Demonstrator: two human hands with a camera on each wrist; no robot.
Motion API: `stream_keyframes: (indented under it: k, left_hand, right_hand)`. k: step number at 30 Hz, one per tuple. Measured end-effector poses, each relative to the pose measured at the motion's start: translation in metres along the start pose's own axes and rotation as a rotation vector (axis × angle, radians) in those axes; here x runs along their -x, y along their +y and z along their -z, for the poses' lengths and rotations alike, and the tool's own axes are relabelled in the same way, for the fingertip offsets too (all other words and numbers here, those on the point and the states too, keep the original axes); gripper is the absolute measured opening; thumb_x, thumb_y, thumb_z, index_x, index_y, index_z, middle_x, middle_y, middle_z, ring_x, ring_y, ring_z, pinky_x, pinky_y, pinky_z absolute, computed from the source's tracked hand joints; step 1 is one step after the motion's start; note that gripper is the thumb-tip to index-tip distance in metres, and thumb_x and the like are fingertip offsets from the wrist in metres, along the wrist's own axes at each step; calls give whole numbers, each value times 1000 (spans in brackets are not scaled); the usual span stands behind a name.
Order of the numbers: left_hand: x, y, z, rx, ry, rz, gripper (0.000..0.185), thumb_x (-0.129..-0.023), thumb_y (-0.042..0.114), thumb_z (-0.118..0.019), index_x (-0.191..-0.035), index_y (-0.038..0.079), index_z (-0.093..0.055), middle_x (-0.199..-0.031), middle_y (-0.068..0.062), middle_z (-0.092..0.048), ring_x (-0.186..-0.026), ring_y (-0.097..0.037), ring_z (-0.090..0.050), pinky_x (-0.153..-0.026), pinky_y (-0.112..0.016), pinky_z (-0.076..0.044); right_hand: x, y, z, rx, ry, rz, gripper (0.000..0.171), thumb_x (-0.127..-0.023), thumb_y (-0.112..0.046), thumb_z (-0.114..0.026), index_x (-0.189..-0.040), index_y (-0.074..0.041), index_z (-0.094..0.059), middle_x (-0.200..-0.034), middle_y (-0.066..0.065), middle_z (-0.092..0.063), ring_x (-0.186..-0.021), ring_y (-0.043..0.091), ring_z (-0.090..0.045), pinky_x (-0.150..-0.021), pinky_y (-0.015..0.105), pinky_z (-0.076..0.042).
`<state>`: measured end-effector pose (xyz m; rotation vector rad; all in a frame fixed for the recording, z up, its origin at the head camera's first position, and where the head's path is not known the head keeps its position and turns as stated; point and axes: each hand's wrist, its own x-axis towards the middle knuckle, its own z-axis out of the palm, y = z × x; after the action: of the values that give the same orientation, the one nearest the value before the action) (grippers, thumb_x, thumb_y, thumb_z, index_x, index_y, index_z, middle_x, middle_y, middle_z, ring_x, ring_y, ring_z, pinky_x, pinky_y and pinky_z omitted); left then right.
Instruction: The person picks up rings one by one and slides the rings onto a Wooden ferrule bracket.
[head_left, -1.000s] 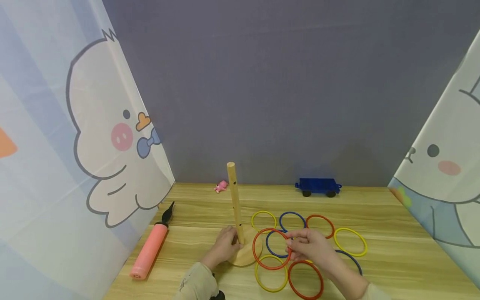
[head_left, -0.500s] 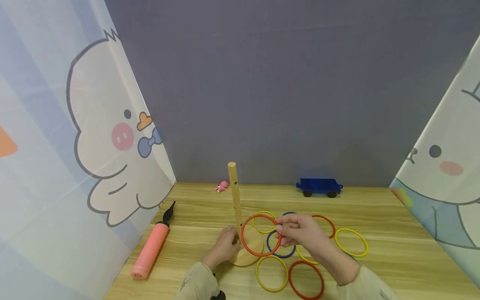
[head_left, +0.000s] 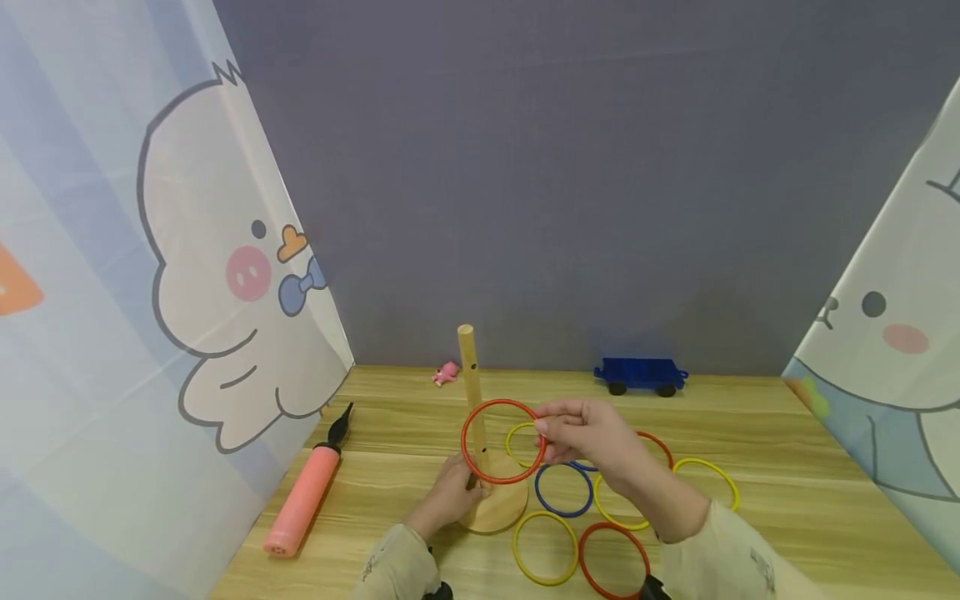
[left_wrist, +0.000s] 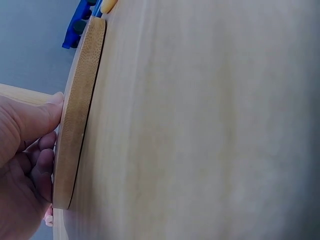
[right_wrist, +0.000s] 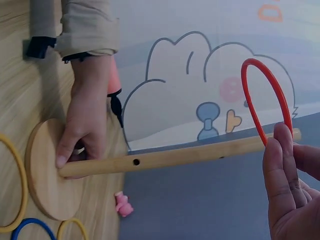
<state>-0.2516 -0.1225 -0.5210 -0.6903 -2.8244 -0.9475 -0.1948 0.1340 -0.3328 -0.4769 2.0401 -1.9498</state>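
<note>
The right hand (head_left: 592,437) pinches a red ring (head_left: 504,442) between thumb and fingers (right_wrist: 280,170), gripping it at its right edge. The ring is held in the air, tilted towards the viewer, beside the upper half of the wooden peg (head_left: 472,408). In the head view the peg crosses behind the ring's left part, with the peg's top above the ring; the ring does not appear to encircle the peg, though this view alone cannot settle it. In the right wrist view the ring stands clear above the peg's free end.

The left hand (head_left: 447,497) rests on the round wooden base (head_left: 501,508), its fingers curled around the foot of the peg, with the thumb pressed on the base edge (left_wrist: 80,115).

Loose rings lie flat on the surface (head_left: 787,467) to the right of the base: a blue ring (head_left: 564,489), two yellow rings (head_left: 545,546) (head_left: 708,479) and a red ring near the front edge (head_left: 613,560), partly cut off by the right sleeve. Further rings are hidden behind the right hand.

A pink pump (head_left: 303,498) lies to the left. A small pink toy (head_left: 446,373) and a blue toy wagon (head_left: 639,375) stand at the far edge. The left wrist view is mostly filled by blurred surface.
</note>
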Motion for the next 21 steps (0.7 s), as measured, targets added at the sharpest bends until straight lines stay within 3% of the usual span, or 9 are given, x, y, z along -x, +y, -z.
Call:
stream_keyframes:
  k: [2, 5, 21]
  left_hand:
    - [0, 0, -1, -11, 6, -4, 20, -83, 16, -78, -86, 14, -58, -81, 4, -51, -87, -18, -46, -78, -35, -37]
    - [0, 0, -1, -14, 9, 0, 27, -83, 17, -78, -80, 14, -51, -72, 8, -42, -81, -14, -39, -72, -30, -33]
    - [2, 1, -1, 24, 12, 26, 19, -83, 14, -77, -90, 12, -60, -84, 5, -44, -84, -15, -38, -71, -29, -34]
  right_hand:
    - [0, -6, -1, 0, -5, 15, 42, -94, -15, -66, -125, 12, -57, -77, 2, -69, -66, 12, -66, -70, 34, -57]
    - [0, -15, -3, 1, -12, 33, 41, -94, -15, -65, -125, 12, -57, -76, 2, -69, -66, 13, -66, -71, 35, -57]
    - [-1, -39, -10, 22, -31, 70, 40, -94, -16, -66, -124, 9, -59, -83, 7, -72, -68, 14, -68, -70, 38, -57]
